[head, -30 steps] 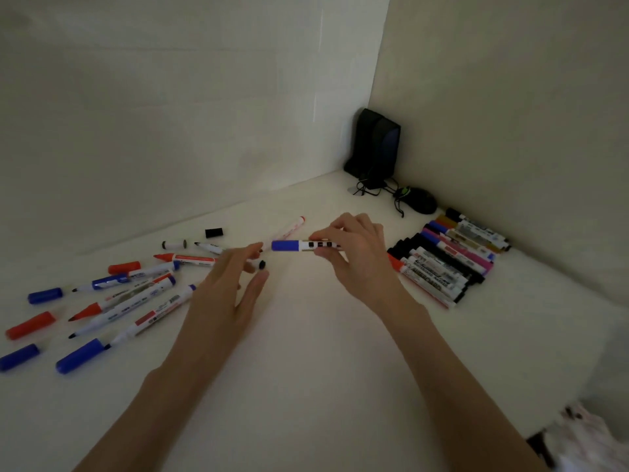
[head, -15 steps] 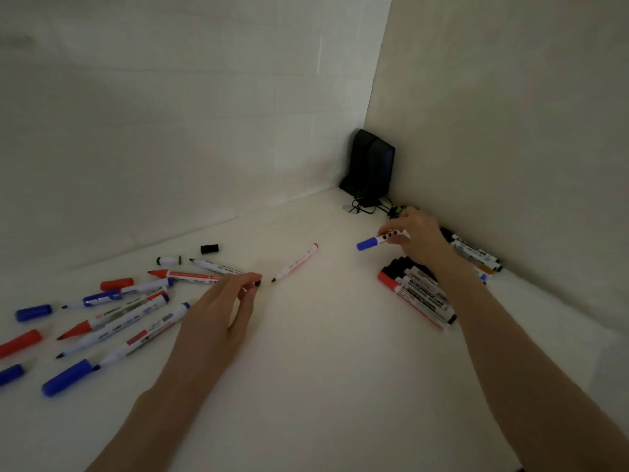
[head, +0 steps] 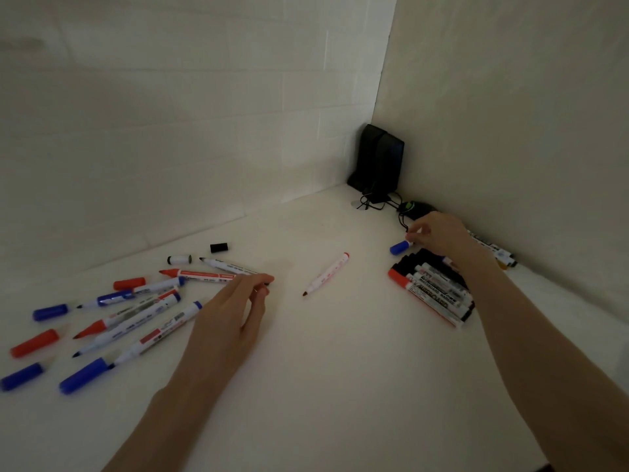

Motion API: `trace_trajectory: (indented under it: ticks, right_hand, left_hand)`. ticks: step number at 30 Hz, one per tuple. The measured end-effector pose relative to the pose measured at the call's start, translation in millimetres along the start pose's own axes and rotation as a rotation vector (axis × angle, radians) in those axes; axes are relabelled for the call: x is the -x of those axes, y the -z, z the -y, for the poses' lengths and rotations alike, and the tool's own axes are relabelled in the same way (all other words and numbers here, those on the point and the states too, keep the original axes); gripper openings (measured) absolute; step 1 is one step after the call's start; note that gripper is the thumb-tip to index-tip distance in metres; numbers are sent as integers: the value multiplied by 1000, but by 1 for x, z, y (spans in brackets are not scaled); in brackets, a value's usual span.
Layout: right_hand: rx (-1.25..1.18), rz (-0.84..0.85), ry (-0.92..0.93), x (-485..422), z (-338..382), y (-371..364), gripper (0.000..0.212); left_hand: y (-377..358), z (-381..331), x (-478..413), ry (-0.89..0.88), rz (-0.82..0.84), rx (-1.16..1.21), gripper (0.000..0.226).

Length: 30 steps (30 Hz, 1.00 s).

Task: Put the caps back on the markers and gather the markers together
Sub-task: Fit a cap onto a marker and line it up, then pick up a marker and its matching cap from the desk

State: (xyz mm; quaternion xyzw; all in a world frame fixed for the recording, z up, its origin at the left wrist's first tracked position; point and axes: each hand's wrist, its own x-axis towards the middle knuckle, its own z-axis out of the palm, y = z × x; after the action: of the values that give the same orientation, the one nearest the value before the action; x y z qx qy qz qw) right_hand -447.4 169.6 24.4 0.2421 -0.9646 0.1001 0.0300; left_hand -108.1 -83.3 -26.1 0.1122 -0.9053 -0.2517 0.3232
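Observation:
My right hand holds a blue-capped marker by its barrel, low over the far end of the gathered pile of capped markers at the right. My left hand lies relaxed on the white table, its fingertips by the end of an uncapped black marker. A thin uncapped red pen lies alone in the middle. Several uncapped markers and loose caps, among them a red cap, a blue cap and a black cap, are scattered at the left.
Two walls meet in the far corner, where a black speaker stands with tangled cables and a dark mouse. More capped markers lie along the right wall behind my right hand.
My right hand has carried the blue-capped marker from the middle of the table to the pile at the right and lowered it. My left hand has settled flatter on the table.

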Motion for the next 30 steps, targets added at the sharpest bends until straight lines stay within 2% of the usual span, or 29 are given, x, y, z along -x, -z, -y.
trace_trajectory:
  ticks: [4, 6, 7, 8, 10, 11, 13, 15, 19, 24, 27, 30]
  right_hand:
    - [111, -76, -25, 0, -3, -3, 16]
    - [106, -168, 48, 6, 4, -4, 22]
    - [30, -168, 124, 13, 13, -3, 24]
    - [-89, -111, 221, 23, 26, -1, 24]
    - [-240, 124, 418, 46, 56, 5, 29]
    - [-234, 221, 494, 56, 69, 4, 32]
    - [-158, 292, 559, 69, 87, -4, 33]
    - [-143, 262, 563, 76, 95, -12, 27]
    - [-298, 194, 541, 80, 100, -26, 17]
    - [-510, 8, 469, 86, 126, -38, 12]
    - [-567, 33, 406, 91, 146, -46, 15]
    - [-667, 131, 351, 95, 160, -57, 14]
  left_hand:
    - [0, 0, 0, 6, -2, 8, 21]
    - [-1, 1, -1, 2, -3, 4, 21]
    - [-1, 1, -1, 1, -2, 1, 21]
    - [0, 1, 0, 3, -3, -1, 21]
    - [1, 1, 0, 22, -14, -1, 22]
    - [2, 1, 0, 36, -22, -2, 23]
    - [3, 3, 0, 62, -38, -16, 24]
    - [5, 4, 0, 94, -53, -39, 23]
    - [8, 7, -1, 154, -124, -55, 19]
    - [33, 17, -8, 357, -357, 15, 20]
    - [58, 31, -11, 453, -475, 64, 22]
    - [77, 48, -12, 485, -489, 24, 21]
